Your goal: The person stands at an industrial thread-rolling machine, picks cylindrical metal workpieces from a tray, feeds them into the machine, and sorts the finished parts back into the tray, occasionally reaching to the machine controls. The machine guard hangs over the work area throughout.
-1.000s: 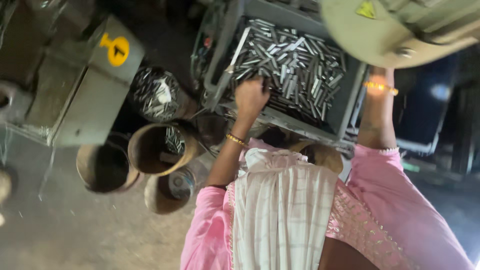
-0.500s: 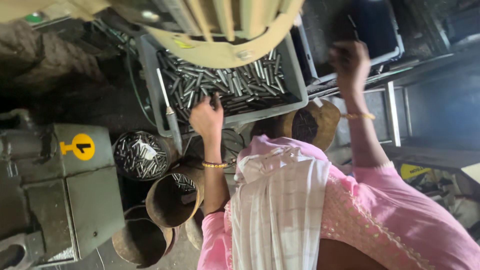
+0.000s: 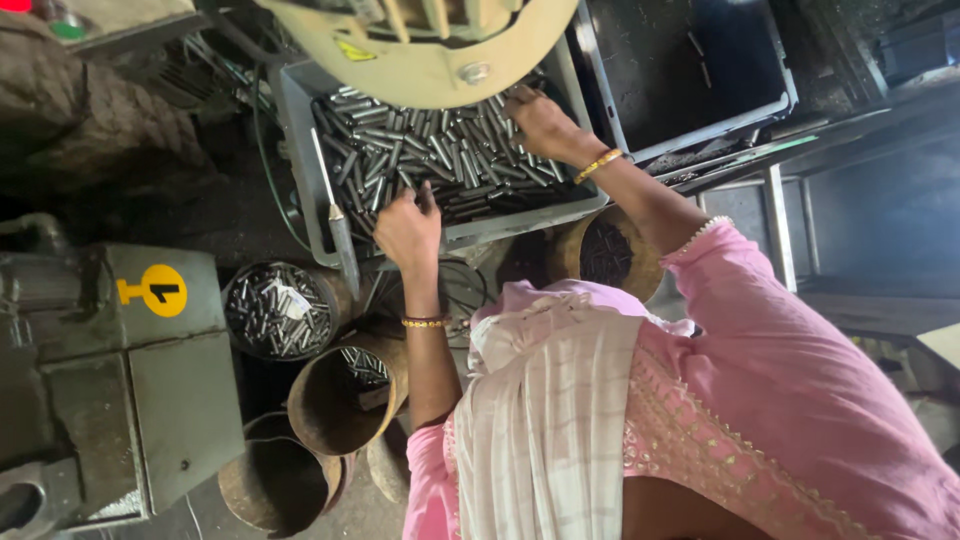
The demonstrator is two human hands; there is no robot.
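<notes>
Resting among grey metal pins in their crate: left hand and right hand, grips unclear.

workshop | green machine | crate of metal rods | rusty tins

A cream machine guard hides the grey crate's far end.

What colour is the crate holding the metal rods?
Grey; the crate shows best in the head view, both hands in it.
</notes>
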